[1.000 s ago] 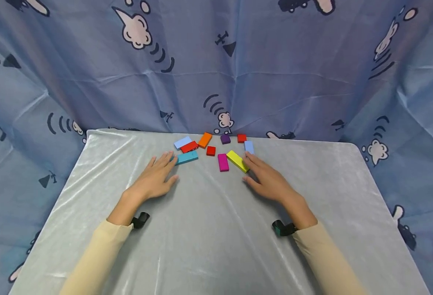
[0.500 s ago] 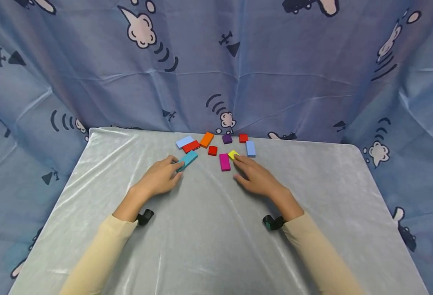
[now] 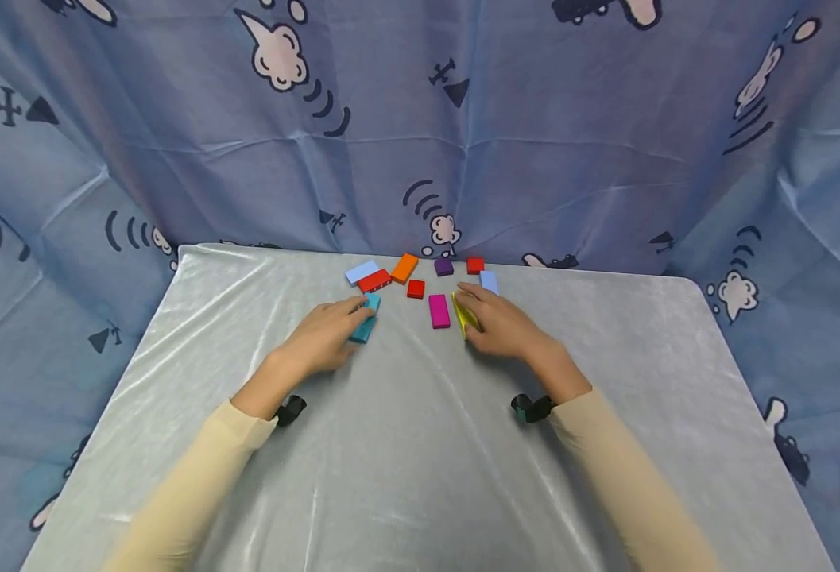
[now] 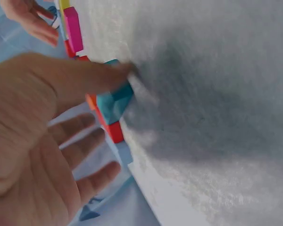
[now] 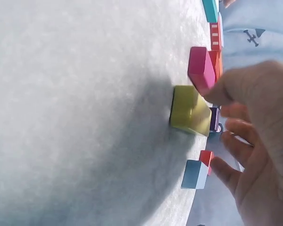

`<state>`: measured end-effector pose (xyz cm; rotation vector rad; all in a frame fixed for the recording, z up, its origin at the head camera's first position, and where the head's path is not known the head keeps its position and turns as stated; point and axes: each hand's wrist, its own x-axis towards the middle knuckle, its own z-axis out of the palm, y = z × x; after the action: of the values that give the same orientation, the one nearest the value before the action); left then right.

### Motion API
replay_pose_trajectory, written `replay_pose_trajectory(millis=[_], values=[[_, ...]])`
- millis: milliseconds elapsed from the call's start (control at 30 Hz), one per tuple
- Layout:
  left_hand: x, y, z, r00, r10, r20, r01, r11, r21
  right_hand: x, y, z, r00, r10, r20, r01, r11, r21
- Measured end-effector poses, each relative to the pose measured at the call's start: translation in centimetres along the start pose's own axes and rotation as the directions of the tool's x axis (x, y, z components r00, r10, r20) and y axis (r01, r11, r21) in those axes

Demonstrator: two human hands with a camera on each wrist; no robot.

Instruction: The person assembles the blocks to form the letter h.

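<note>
In the head view my left hand (image 3: 323, 334) reaches over a teal block (image 3: 365, 332), its fingertips on or just above the top. The left wrist view has the thumb blurred in front of the same teal block (image 4: 114, 106), the other fingers spread apart. My right hand (image 3: 505, 324) is over a yellow block (image 3: 464, 312) and partly covers it. In the right wrist view the thumb is beside the yellow block (image 5: 191, 110), with the other fingers loosely bent beyond; firm contact cannot be told. A magenta block (image 3: 439, 311) lies left of the yellow one.
Beyond the hands lie a light blue block (image 3: 361, 272), a red block (image 3: 374, 281), an orange block (image 3: 404, 268), a small red block (image 3: 416, 288), a purple block (image 3: 444, 267), another red block (image 3: 475, 265) and another light blue block (image 3: 489, 281). A patterned curtain (image 3: 362, 183) hangs behind the cloth-covered table (image 3: 405, 445).
The teal block has turned from lying nearly sideways to pointing away from me under my left hand. My right hand has moved left onto the yellow block, which has turned more upright in view.
</note>
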<state>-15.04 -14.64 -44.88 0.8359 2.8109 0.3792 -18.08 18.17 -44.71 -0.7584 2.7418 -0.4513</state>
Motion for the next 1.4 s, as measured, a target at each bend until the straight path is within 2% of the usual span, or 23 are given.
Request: replay_pose_trajectory(millis=[133,233,300,533,700,867,1067,1400], values=[[0.8,-0.3,0.1,0.997,0.005,0.075,-0.002,0.999,-0.034,0.8,0.3,-0.1,0.998,-0.007,0.062,0.006,1.0,0.028],[0.9,-0.5,0.3,0.991,-0.01,0.134,0.016,0.999,-0.047,1.1,0.3,0.2,0.996,0.001,0.089,-0.003,1.0,0.021],[0.8,-0.6,0.5,0.988,-0.021,0.152,0.028,0.998,-0.048,1.3,0.2,0.4,0.995,0.013,0.097,-0.014,1.0,0.008],[0.8,-0.8,0.6,0.992,-0.03,0.12,0.034,0.999,-0.031,1.2,-0.3,0.6,0.993,0.055,0.108,-0.052,0.998,-0.029],[1.1,-0.8,0.6,0.992,-0.019,0.125,0.024,0.999,-0.041,0.9,-0.4,0.3,0.99,0.052,0.133,-0.049,0.998,-0.027],[0.9,-0.9,0.8,0.99,-0.029,0.138,0.039,0.996,-0.075,0.7,-0.5,0.5,0.99,0.044,0.137,-0.043,0.999,-0.01],[1.2,-1.0,0.7,0.994,-0.012,0.11,0.02,0.997,-0.075,0.6,-1.1,0.4,0.987,0.111,0.112,-0.108,0.994,-0.035],[0.5,-0.7,0.5,0.997,0.012,0.072,-0.01,1.0,-0.025,0.5,-1.4,0.6,0.989,0.136,0.056,-0.134,0.99,-0.036]])
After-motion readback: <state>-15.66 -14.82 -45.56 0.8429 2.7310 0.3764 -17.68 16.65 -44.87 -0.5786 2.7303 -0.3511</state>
